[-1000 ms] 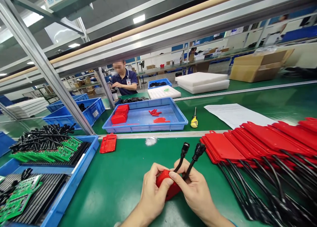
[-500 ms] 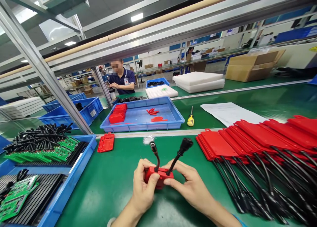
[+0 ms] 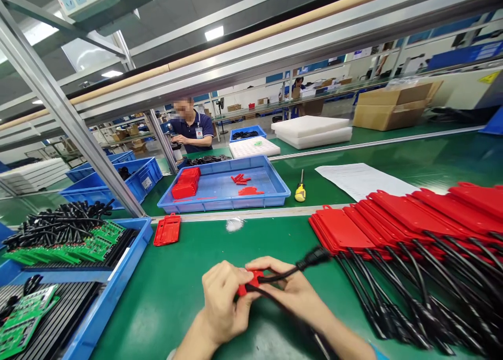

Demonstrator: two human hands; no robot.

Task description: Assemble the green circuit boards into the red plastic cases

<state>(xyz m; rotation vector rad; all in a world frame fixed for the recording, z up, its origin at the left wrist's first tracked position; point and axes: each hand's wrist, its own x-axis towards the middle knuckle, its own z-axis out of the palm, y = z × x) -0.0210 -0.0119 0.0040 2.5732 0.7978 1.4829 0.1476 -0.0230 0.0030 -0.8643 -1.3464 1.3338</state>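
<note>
Both hands grip a red plastic case [image 3: 256, 277] above the green bench, near the front. My left hand [image 3: 225, 297] wraps round its left side, thumb and fingers pressed on it. From the right, my right hand [image 3: 288, 289] holds it between thumb and fingers. Two black cables come out of the case. One, with a thick black connector [image 3: 314, 258], points right; the other passes over my right palm and down, its end blurred. Most of the case is hidden by my fingers. A red half shell [image 3: 167, 230] lies flat on the bench to the left.
At right, a row of red cases [image 3: 346, 228] with black cables lies overlapped. A blue tray [image 3: 223, 203] holds red parts beyond the ledge, beside a yellow screwdriver [image 3: 301, 191] and paper [image 3: 365, 179]. Left, a blue bin [image 3: 129, 265] holds green circuit boards. A co-worker [image 3: 192, 124] stands opposite.
My hands have turned the red case, so its cables, upright before, now point right and down. My left hand has shifted its grip over the case.
</note>
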